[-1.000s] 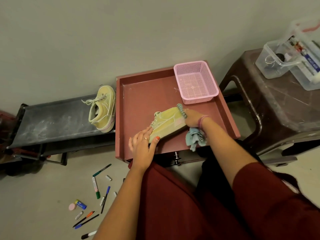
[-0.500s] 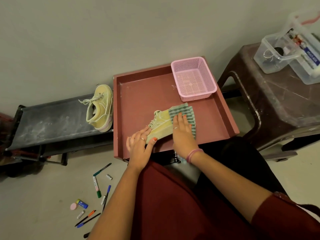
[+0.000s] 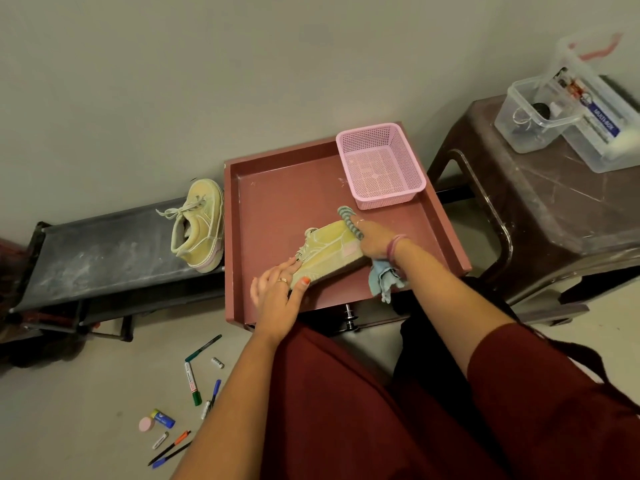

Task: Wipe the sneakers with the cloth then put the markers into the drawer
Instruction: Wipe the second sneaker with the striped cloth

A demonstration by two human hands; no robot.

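Observation:
A yellow sneaker [image 3: 329,249] lies on its side in the open red drawer [image 3: 277,202]. My left hand [image 3: 278,289] holds its toe end, thumb on the sole edge. My right hand [image 3: 375,240] grips a striped green cloth [image 3: 384,280] against the sneaker's heel, with cloth showing above and below the hand. The second yellow sneaker [image 3: 199,225] stands on the dark low shelf [image 3: 104,251] at left. Several markers [image 3: 192,379] and pens lie scattered on the floor at lower left.
A pink plastic basket [image 3: 379,166] sits in the drawer's far right corner. A brown stool [image 3: 540,216] at right carries clear plastic boxes [image 3: 540,116]. The drawer's knob [image 3: 349,315] points toward my lap. A glue stick [image 3: 162,418] lies among the pens.
My right hand slid the cloth from the sneaker's upper side back to the heel, bunching it up. My left hand kept hold of the toe.

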